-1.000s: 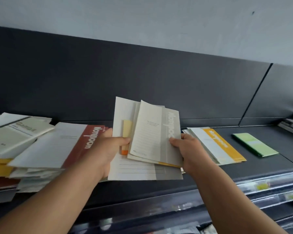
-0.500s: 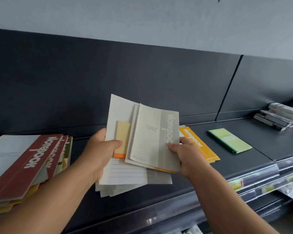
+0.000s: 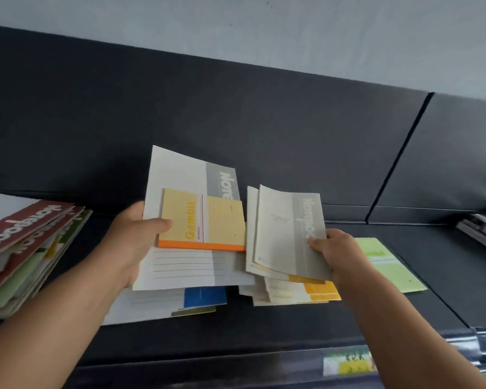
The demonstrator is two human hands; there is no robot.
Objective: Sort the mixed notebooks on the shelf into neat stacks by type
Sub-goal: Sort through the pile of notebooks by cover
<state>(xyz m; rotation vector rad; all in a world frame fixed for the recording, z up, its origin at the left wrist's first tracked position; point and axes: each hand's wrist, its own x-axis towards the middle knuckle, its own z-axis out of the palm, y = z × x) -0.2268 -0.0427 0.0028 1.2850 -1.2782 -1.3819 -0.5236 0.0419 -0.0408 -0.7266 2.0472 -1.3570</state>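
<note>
My left hand (image 3: 129, 242) grips a bundle of notebooks, its thumb on a small yellow "Gambit" notebook (image 3: 205, 220) that lies on a large white-and-grey notebook (image 3: 180, 175). More notebooks, one with a blue cover (image 3: 205, 296), show under that bundle. My right hand (image 3: 340, 254) pinches two small grey-striped notebooks (image 3: 286, 234) by their right edge, held just above a stack of yellow-orange notebooks (image 3: 317, 292) on the dark shelf (image 3: 236, 332). The two held bundles sit side by side, slightly apart.
A tilted pile of red "Notebook" and green notebooks (image 3: 23, 248) lies at the left of the shelf. A green notebook (image 3: 387, 265) lies right of my right hand. Dark grey books (image 3: 480, 228) are stacked at the far right. Price-tag rails (image 3: 348, 363) run along the shelf's front edge.
My right hand has pulled the small grey-striped notebooks off the bundle and moved them right, uncovering the yellow Gambit notebook. The view has shifted left.
</note>
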